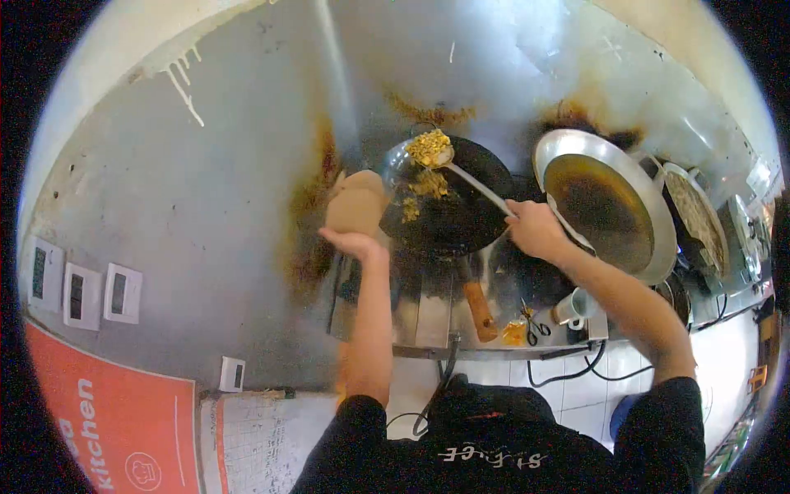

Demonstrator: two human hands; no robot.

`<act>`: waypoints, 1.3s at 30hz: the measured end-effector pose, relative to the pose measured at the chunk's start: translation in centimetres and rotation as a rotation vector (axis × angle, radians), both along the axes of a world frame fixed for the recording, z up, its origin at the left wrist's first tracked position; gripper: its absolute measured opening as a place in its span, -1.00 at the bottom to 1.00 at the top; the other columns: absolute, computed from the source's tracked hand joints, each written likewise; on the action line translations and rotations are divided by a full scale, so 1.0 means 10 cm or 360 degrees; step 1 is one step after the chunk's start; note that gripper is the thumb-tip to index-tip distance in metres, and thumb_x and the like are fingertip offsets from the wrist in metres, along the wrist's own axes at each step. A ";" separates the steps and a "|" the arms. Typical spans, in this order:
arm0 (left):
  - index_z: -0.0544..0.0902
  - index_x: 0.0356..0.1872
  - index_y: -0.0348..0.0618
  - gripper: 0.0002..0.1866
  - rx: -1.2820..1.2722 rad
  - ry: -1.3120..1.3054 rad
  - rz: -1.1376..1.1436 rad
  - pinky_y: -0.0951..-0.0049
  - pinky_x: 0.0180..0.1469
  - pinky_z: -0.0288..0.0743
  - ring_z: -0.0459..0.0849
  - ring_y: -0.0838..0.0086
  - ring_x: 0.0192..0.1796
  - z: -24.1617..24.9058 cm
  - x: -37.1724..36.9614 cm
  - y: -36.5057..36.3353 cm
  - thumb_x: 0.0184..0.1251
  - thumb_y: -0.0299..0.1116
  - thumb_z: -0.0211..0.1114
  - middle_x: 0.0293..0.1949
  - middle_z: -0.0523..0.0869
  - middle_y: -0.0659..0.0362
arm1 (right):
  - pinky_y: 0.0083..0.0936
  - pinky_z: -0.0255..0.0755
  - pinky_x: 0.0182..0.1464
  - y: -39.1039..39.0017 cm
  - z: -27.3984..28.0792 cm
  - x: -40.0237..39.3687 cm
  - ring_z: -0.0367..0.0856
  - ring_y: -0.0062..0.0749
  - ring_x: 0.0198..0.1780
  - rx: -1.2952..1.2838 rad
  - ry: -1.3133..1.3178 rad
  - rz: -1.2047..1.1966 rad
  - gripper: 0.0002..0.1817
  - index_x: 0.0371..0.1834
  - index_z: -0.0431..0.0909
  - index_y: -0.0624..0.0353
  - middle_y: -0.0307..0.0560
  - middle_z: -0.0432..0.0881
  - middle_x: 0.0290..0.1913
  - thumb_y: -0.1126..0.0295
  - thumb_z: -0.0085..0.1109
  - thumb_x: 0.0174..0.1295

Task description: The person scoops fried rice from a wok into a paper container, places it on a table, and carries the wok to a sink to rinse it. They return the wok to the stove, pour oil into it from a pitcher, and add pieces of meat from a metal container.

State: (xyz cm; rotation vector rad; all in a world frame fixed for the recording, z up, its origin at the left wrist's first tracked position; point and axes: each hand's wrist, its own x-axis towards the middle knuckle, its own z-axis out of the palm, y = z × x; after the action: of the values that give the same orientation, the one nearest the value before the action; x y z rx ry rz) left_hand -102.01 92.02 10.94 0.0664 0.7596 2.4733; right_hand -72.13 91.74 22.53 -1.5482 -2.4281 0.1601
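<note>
My left hand [358, 243] supports a brown paper food box [359, 206] from below, at the left rim of a black wok [481, 222]. My right hand [536, 230] is closed around the handle of a metal ladle [479, 188]. Yellowish-brown cooked food [429, 148] is heaped in the ladle's bowl, raised over the far side of the wok. More of the same food lies in the wok below it. The box's inside is hidden from this angle.
Right of the wok stands a wide metal pan [663, 210] with brown liquid, and another pan [698, 218] beyond it. The wok's wooden handle [480, 311] points toward me. Scissors [536, 326] and a mug [573, 308] sit near the front edge. A metal wall rises behind.
</note>
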 end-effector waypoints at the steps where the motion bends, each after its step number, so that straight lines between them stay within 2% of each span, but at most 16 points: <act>1: 0.38 0.23 -0.21 -0.29 0.0014 0.0100 0.0013 0.14 0.30 0.24 0.41 0.14 0.26 -0.05 -0.03 0.16 0.45 0.21 -0.34 0.23 0.44 -0.01 | -0.03 0.49 -0.14 -0.02 0.21 0.09 0.61 0.24 -0.24 0.0012 0.0015 0.0094 -0.71 -0.04 0.56 0.20 0.29 0.61 -0.35 0.37 0.07 0.20; 4: 0.41 0.16 -0.29 -0.37 -0.0182 0.0406 0.0224 0.16 0.24 0.30 0.47 0.14 0.17 0.08 0.15 0.45 0.50 0.09 -0.34 0.14 0.49 -0.06 | -0.04 0.45 -0.21 -0.05 0.69 0.31 0.57 0.27 -0.28 0.0196 0.0017 0.0260 -0.66 0.02 0.54 0.24 0.36 0.57 -0.39 0.44 0.08 0.17; 6: 0.39 0.17 -0.33 -0.37 -0.0370 0.0700 0.0340 0.16 0.23 0.30 0.45 0.14 0.18 -0.01 0.25 0.71 0.51 0.07 -0.33 0.16 0.46 -0.09 | -0.05 0.50 -0.16 -0.17 1.12 0.31 0.62 0.17 -0.21 0.0223 -0.0227 0.0263 -0.67 0.03 0.54 0.18 0.28 0.61 -0.34 0.41 0.08 0.18; 7: 0.36 0.18 -0.37 -0.37 -0.0530 0.0698 0.0417 0.14 0.21 0.30 0.43 0.13 0.20 0.21 0.40 0.69 0.51 0.05 -0.31 0.18 0.41 -0.13 | -0.05 0.53 -0.14 -0.24 1.31 0.30 0.64 0.12 -0.17 0.0233 -0.0346 0.0259 -0.67 0.03 0.54 0.14 0.24 0.64 -0.32 0.40 0.07 0.18; 10: 0.41 0.12 -0.34 -0.40 -0.0544 0.0718 0.0646 0.14 0.20 0.31 0.49 0.12 0.10 0.45 0.70 0.82 0.47 0.05 -0.26 0.07 0.50 -0.11 | -0.19 0.50 -0.22 -0.45 1.68 0.20 0.61 0.01 -0.27 0.0593 -0.0764 0.0393 -0.64 0.04 0.53 0.19 0.10 0.59 -0.28 0.46 0.06 0.14; 13: 0.30 0.25 -0.29 -0.34 -0.0196 0.0328 0.0144 0.17 0.28 0.23 0.37 0.12 0.26 0.46 0.84 0.84 0.48 0.13 -0.29 0.23 0.37 -0.08 | -0.27 0.51 -0.24 -0.59 2.08 -0.04 0.62 -0.14 -0.26 0.0865 -0.1276 0.0436 -0.63 0.07 0.53 0.13 -0.02 0.56 -0.24 0.43 0.05 0.15; 16: 0.27 0.32 -0.12 -0.33 0.0199 -0.0211 -0.0248 0.15 0.31 0.21 0.35 0.14 0.29 0.45 0.93 0.83 0.45 0.20 -0.30 0.27 0.35 0.02 | -0.30 0.50 -0.26 -0.75 2.60 -0.24 0.62 -0.19 -0.26 0.0769 -0.1584 0.0335 -0.70 0.00 0.57 0.13 0.01 0.56 -0.26 0.42 0.05 0.19; 19: 0.30 0.31 0.06 -0.36 0.0220 -0.0511 -0.0542 0.04 0.26 0.27 0.38 0.17 0.28 0.62 0.95 0.55 0.40 0.24 -0.29 0.28 0.37 0.12 | -0.28 0.50 -0.25 -0.74 2.89 -0.13 0.62 -0.16 -0.25 0.1196 -0.1375 0.0438 -0.79 -0.14 0.62 0.14 -0.03 0.56 -0.25 0.40 0.07 0.22; 23: 0.35 0.28 0.19 -0.40 0.0298 -0.0600 -0.0983 -0.13 0.21 0.29 0.40 0.15 0.27 0.71 0.75 0.25 0.36 0.22 -0.27 0.29 0.39 0.18 | -0.17 0.48 -0.21 -0.69 3.02 -0.01 0.60 -0.05 -0.28 0.1201 -0.1268 0.0461 -0.83 -0.32 0.66 0.14 -0.04 0.58 -0.31 0.32 0.12 0.22; 25: 0.40 0.24 0.12 -0.40 0.0282 -0.0643 -0.1132 -0.18 0.19 0.31 0.42 0.10 0.25 0.75 0.64 -0.05 0.34 0.18 -0.25 0.25 0.45 0.12 | -0.14 0.47 -0.19 -0.63 3.00 0.15 0.60 -0.02 -0.30 0.1175 -0.1035 0.0497 -0.82 -0.33 0.66 0.16 -0.01 0.60 -0.36 0.31 0.13 0.20; 27: 0.43 0.23 0.08 -0.40 0.0292 -0.0699 -0.1240 -0.21 0.22 0.27 0.42 0.05 0.25 0.80 0.52 -0.39 0.32 0.16 -0.22 0.22 0.49 0.08 | -0.13 0.46 -0.19 -0.52 3.00 0.15 0.60 0.00 -0.33 0.0844 -0.1052 0.0437 -0.81 -0.34 0.66 0.18 0.03 0.60 -0.42 0.30 0.14 0.18; 29: 0.43 0.24 0.07 -0.39 0.0362 -0.0665 -0.1158 -0.22 0.24 0.24 0.39 0.02 0.28 0.82 0.44 -0.70 0.32 0.16 -0.21 0.24 0.48 0.08 | -0.12 0.47 -0.23 -0.28 2.86 0.03 0.59 0.01 -0.38 0.0182 -0.1277 0.0262 -0.79 -0.34 0.66 0.21 0.09 0.60 -0.50 0.30 0.14 0.16; 31: 0.40 0.27 0.09 -0.38 0.0390 -0.0600 -0.1042 -0.23 0.25 0.22 0.36 0.01 0.32 0.83 0.37 -0.97 0.32 0.16 -0.21 0.28 0.44 0.09 | -0.08 0.47 -0.30 0.10 2.37 0.10 0.56 0.06 -0.46 0.0155 -0.1230 0.0395 -0.79 -0.35 0.65 0.24 0.16 0.59 -0.53 0.34 0.10 0.10; 33: 0.34 0.32 0.13 -0.37 0.0372 -0.0517 -0.0866 -0.26 0.24 0.22 0.32 0.01 0.35 0.80 0.32 -1.23 0.31 0.16 -0.22 0.32 0.38 0.12 | -0.16 0.44 -0.48 0.59 1.90 0.00 0.51 -0.09 -0.60 -0.0409 -0.1525 0.0545 -0.82 -0.45 0.60 0.25 0.05 0.58 -0.57 0.40 0.03 0.07; 35: 0.33 0.34 0.11 -0.37 0.0386 -0.0529 -0.0729 -0.28 0.25 0.19 0.29 0.00 0.37 0.70 0.31 -1.42 0.32 0.15 -0.22 0.33 0.37 0.11 | -0.35 0.37 -0.61 0.60 1.74 -0.23 0.45 -0.36 -0.66 -0.1078 -0.1317 0.0272 -0.83 -0.51 0.55 0.22 -0.11 0.53 -0.62 0.44 -0.05 0.07; 39: 0.33 0.34 0.08 -0.37 0.0432 -0.0551 -0.0513 -0.33 0.29 0.14 0.26 0.00 0.39 0.58 0.42 -1.61 0.34 0.13 -0.22 0.35 0.34 0.10 | -0.50 0.26 -0.70 1.06 0.94 -0.51 0.39 -0.54 -0.68 -0.1361 -0.0923 0.0136 -0.83 -0.53 0.48 0.18 -0.22 0.48 -0.64 0.40 -0.05 0.15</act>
State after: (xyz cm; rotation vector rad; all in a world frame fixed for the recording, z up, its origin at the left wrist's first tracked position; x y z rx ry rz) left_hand -97.84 75.90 16.73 -0.1276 0.2421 2.1814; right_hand -77.27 102.32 31.93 -2.0228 -3.0985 1.0063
